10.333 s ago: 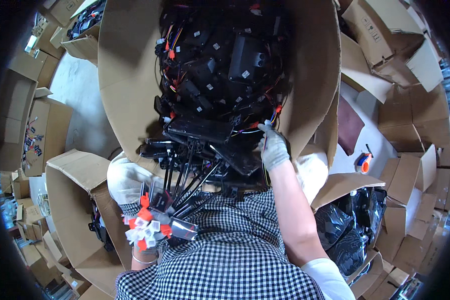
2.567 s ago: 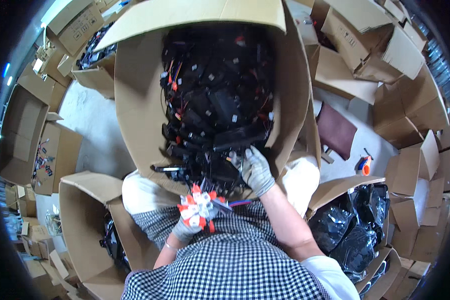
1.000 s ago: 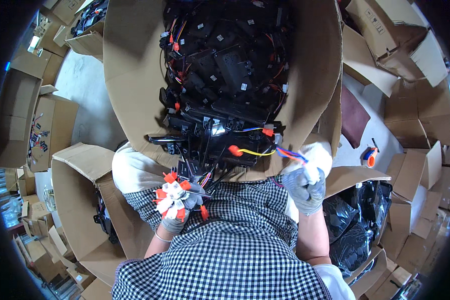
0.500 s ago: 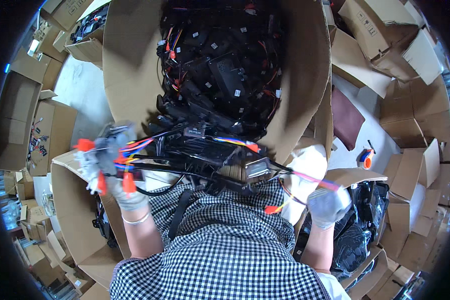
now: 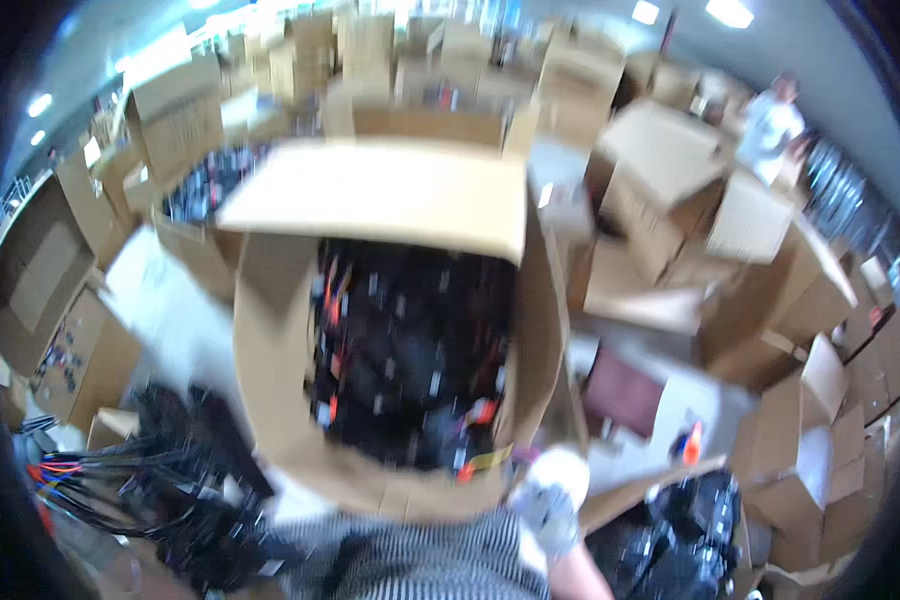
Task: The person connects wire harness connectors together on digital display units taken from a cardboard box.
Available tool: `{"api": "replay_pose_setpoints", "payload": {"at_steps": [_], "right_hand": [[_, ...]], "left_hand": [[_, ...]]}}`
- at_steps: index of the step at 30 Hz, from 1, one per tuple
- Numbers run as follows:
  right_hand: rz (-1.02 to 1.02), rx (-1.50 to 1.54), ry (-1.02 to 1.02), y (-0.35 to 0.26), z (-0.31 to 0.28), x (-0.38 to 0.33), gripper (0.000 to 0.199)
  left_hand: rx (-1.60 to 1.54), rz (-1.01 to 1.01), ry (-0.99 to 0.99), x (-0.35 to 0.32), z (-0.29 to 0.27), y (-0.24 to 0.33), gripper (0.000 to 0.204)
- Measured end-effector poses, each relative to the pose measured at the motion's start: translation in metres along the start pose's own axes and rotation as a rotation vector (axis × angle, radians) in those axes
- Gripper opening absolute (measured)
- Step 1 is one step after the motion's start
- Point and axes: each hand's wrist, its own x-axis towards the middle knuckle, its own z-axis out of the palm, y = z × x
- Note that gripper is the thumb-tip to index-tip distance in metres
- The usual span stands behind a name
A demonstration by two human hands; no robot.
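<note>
At the lower left, a bunch of black plastic parts (image 5: 195,480) with trailing black and coloured cables (image 5: 90,485) hangs from my left hand (image 5: 38,428). That gloved hand is blurred and partly hidden by the cables, but it is closed on them. My right hand (image 5: 550,505), in a pale glove, is closed beside the near right rim of a large cardboard box (image 5: 390,497). Thin yellow and purple wires (image 5: 492,460) with an orange connector run from its fingers over that rim. Inside the box lies a pile of black plastic parts (image 5: 410,350) with orange connectors along its sides.
To the right of my right arm stands a box with black plastic-wrapped items (image 5: 685,530). A maroon sheet (image 5: 623,393) and an orange tape roll (image 5: 692,443) lie on the floor beyond. Open cartons (image 5: 660,170) surround me, and a person (image 5: 770,125) stands far right.
The view has tilted up and blurred. My left hand has swung the black parts from above my lap out to the left. My right hand has moved inward toward the large box.
</note>
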Motion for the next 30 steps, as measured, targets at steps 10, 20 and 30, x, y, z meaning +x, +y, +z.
{"api": "replay_pose_setpoints", "payload": {"at_steps": [10, 20, 30], "right_hand": [[0.047, -0.422, -0.354, 0.001, 0.075, -0.024, 0.019], [0.178, -0.574, -0.336, -0.006, 0.113, -0.041, 0.020], [0.022, -0.844, -0.393, -0.031, 0.175, -0.082, 0.025]], "left_hand": [[-0.903, 0.636, -0.062, 0.064, 0.019, 0.017, 0.043], [-1.439, 1.013, -0.066, 0.056, 0.012, 0.119, 0.051], [-1.921, 1.285, -0.069, 0.011, 0.004, 0.218, 0.060]]}}
